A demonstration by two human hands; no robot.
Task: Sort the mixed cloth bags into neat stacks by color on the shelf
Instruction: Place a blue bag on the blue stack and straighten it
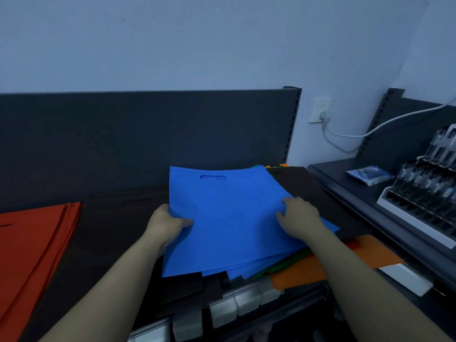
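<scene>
Left hand (167, 223), right hand (298, 218) holding blue bag (229, 230)

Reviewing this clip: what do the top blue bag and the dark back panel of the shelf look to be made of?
The blue bag looks like thin matte cloth, likely non-woven: no sheen, no visible weave, a punched handle slot, the sheet staying flat where the left hand pinches its edge. The dark back panel is probably painted metal, smooth and matte, ending in a slotted upright; not certain.
</scene>
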